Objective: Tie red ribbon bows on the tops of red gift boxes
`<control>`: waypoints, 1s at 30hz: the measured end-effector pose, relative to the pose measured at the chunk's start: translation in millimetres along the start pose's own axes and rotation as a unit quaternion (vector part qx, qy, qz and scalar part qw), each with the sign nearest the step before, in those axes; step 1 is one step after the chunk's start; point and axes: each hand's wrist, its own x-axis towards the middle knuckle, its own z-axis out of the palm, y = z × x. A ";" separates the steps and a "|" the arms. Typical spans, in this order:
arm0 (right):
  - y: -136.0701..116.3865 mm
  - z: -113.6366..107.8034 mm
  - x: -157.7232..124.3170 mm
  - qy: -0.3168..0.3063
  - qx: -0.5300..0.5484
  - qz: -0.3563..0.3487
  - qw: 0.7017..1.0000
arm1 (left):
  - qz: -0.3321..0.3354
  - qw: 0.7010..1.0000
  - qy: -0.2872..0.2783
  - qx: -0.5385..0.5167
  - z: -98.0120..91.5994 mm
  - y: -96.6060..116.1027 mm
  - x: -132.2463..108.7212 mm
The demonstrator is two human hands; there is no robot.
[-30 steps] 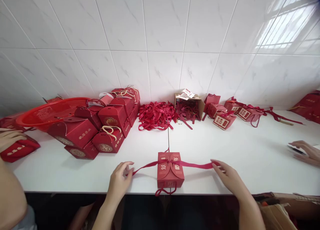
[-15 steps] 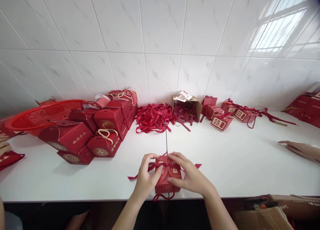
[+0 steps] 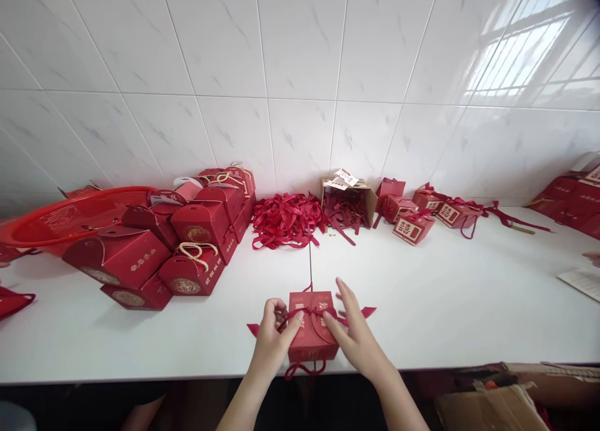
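Observation:
A small red gift box [image 3: 312,337] with gold lettering sits at the table's front edge, its rounded top flaps folded together. Dark red ribbon [image 3: 313,311] is tied across its top, the ends sticking out left and right. A red cord [image 3: 304,370] loops from the near side. My left hand [image 3: 276,334] is at the box's left side, its fingers curled round the ribbon and its thumb on the top. My right hand [image 3: 354,328] has its fingers spread beyond the right side, while the thumb touches the ribbon near the knot.
Stacked red boxes [image 3: 197,225] and a red plastic basin [image 3: 94,212] stand left. Behind are a ribbon heap [image 3: 288,222] and a carton [image 3: 370,206] of red strips. Several tied boxes [image 3: 412,228] sit right. Another person's fingertips [image 3: 594,257] show beside pale paper [image 3: 581,284].
My right hand has lifted its fingers off the box top and spread them to the right. My left fingers have curled in. The other person's hand at right has mostly left view, and paper shows there.

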 end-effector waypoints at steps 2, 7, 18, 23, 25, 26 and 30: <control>5.0 0.0 1.6 0.022 0.017 0.042 0.999 | -0.002 1.000 -0.020 0.020 -1.9 0.6 -0.8; 6.8 -11.4 9.3 0.010 0.101 0.041 0.994 | 0.047 0.991 -0.021 0.120 -13.9 8.9 0.2; -12.2 -42.5 5.3 -0.024 -0.149 -0.044 0.988 | -0.054 0.931 -0.313 0.180 -67.9 30.5 28.6; -24.2 -16.2 11.4 0.115 -0.070 -0.047 0.990 | -0.029 0.922 -0.375 0.088 -54.6 56.9 9.6; -32.7 -9.4 10.7 0.056 -0.003 -0.048 0.997 | 0.010 0.947 -0.315 0.062 -42.9 60.7 -1.9; -36.5 -6.6 9.9 0.022 0.027 -0.045 0.998 | 0.034 0.959 -0.274 0.062 -37.0 60.2 -7.0; -44.3 4.0 7.6 -0.051 0.081 -0.017 0.995 | 0.158 0.969 -0.127 0.143 -19.1 46.5 -19.2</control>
